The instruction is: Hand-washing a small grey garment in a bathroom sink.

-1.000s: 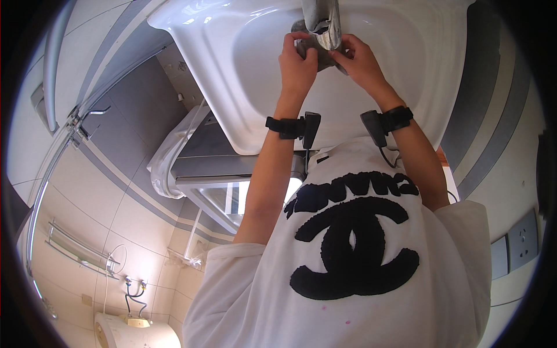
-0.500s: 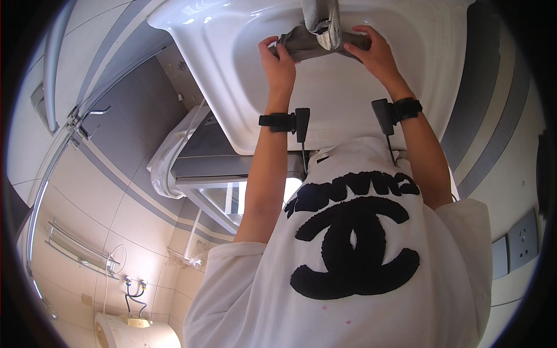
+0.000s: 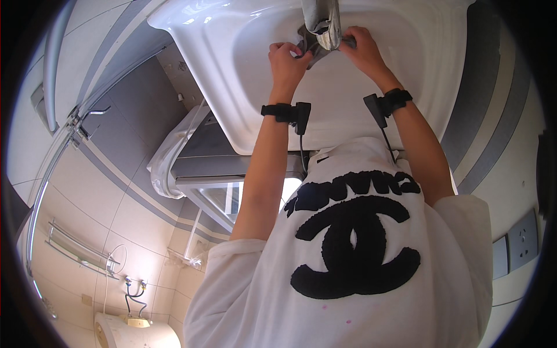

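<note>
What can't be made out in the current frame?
All in the head view:
- Grey cloth: its middle is hidden behind the faucet.
- Faucet: its far end is cut off by the top edge.
- Left hand: its exact grip is partly hidden by its own back.
- White tank: cut off by the lower edge.

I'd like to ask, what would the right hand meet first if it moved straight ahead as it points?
Beyond the grey cloth it holds, the right hand would likely meet the faucet first; depth is unclear, it may pass beneath.
</note>
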`<state>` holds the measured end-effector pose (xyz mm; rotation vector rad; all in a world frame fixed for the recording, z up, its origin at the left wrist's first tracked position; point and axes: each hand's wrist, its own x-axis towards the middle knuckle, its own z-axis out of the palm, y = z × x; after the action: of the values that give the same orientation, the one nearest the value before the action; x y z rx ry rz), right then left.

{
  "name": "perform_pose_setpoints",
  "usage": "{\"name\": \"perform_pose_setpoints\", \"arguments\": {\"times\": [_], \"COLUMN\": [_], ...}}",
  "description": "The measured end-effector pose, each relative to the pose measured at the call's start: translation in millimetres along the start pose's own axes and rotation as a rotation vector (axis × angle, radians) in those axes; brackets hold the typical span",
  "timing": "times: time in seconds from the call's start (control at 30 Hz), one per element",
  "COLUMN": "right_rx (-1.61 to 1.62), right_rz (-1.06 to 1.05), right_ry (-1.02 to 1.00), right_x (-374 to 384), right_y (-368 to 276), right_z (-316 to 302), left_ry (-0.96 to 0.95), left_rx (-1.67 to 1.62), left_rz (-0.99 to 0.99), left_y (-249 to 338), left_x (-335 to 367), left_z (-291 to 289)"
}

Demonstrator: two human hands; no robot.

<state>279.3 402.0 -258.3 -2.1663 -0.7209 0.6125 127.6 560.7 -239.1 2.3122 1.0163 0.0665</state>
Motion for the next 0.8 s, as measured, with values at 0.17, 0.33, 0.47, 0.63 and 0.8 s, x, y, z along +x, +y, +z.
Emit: {"name": "perform_pose_setpoints", "arguments": {"times": [0.17, 0.33, 0.47, 0.63, 0.8], "right_rx": [0.527, 0.855, 1.178, 1.347, 1.102], "right_rz": [0.454, 0.651, 0.696, 0.645, 0.604], "right_ry": [-0.374, -0.38, -0.379, -0.414, -0.393], "right_x": [-1, -6, -3, 2, 9], "right_y": [-12, -23, -32, -61, -59], "right_z": [6, 4, -3, -13, 0], "left_ry": [-0.196, -0.285, -0.443, -0.566, -0.528], "left_rx": [-0.462, -0.858, -1.027, -1.337, -1.111], "left_rz": [-0.176, -0.501, -0.547, -0.639, -0.634], "left_y": [-13, 3, 12, 27, 30], "left_x": [4, 5, 7, 7, 3], "left_z": [15, 12, 2, 3, 8]}}
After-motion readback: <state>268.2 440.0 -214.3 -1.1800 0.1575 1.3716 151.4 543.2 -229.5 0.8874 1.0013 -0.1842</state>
